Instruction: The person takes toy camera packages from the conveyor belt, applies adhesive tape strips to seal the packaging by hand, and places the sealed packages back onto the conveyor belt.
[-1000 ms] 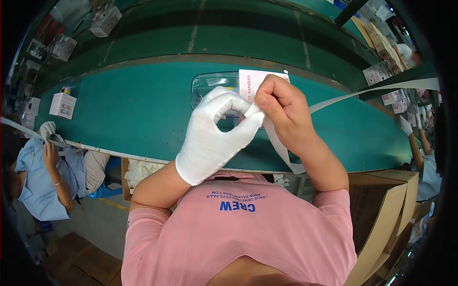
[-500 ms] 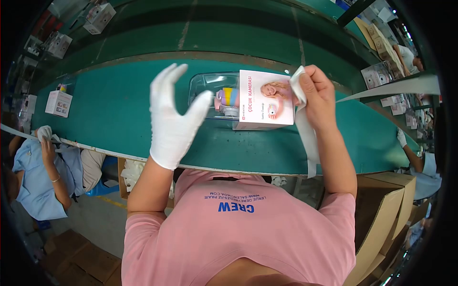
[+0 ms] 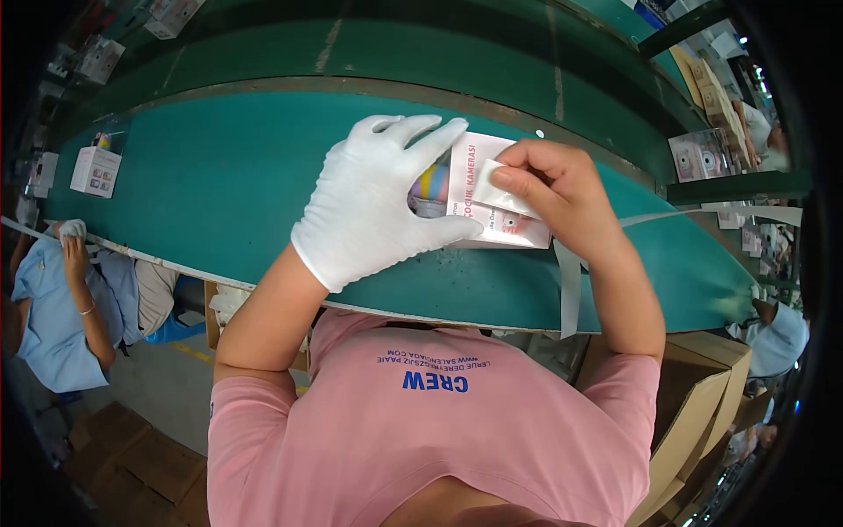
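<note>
A pink-and-white toy camera box (image 3: 470, 154), printed "ÇOCUK KAMERASI", lies on the green table with its clear plastic window part toward the left. Through the plastic shows a rainbow-striped item (image 3: 432, 184). My left hand (image 3: 378, 189), in a white glove, spans the box, its fingers at the far edge and thumb at the near edge. The glove covers most of the plastic part. Bare, my right hand (image 3: 562, 189) pinches a folded white cloth (image 3: 505, 189) against the printed face, hiding part of the picture.
A pale strip (image 3: 569, 294) hangs over the table's near edge. Another similar box (image 3: 95, 171) stands at the left. A person in a light blue shirt (image 3: 61, 307) sits at the left, another at the right. Open cartons (image 3: 685, 395) stand below the table on the right.
My left hand has moved right from beside the box onto it, closing around its edges. My right hand has brought the white cloth left, from the box's right end onto its printed face.
</note>
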Available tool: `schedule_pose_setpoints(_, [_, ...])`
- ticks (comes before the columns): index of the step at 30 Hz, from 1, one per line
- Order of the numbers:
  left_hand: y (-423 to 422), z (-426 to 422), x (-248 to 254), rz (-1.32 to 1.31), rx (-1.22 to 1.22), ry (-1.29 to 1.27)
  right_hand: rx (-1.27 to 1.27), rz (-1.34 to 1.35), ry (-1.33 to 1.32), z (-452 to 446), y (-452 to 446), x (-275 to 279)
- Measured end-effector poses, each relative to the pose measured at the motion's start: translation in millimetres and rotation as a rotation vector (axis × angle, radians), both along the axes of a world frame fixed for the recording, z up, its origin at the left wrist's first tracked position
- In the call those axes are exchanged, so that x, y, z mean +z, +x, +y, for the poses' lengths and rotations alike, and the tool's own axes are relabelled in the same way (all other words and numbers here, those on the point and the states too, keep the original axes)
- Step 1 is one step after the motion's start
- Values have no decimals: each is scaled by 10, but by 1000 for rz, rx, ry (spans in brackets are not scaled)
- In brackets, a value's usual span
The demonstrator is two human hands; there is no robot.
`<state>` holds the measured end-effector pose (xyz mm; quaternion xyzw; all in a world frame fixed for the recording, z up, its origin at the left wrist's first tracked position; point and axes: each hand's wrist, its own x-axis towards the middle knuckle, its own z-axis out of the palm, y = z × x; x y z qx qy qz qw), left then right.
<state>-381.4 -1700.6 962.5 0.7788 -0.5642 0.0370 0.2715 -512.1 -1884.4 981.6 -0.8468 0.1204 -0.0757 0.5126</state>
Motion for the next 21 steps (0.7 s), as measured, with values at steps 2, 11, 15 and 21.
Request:
schedule_pose_setpoints(2, [-14, 5, 0, 28, -2, 19, 47, 95, 13, 11, 55, 95])
schedule_pose_setpoints(11, [171, 192, -251, 239, 72, -287, 109, 161, 149, 184, 449, 159])
schedule_pose_setpoints(15, [242, 281, -261, 231, 65, -270, 122, 217, 76, 246, 546, 202])
schedule_pose_setpoints(21, [353, 366, -280, 180, 23, -261, 172, 309, -76, 303, 727, 261])
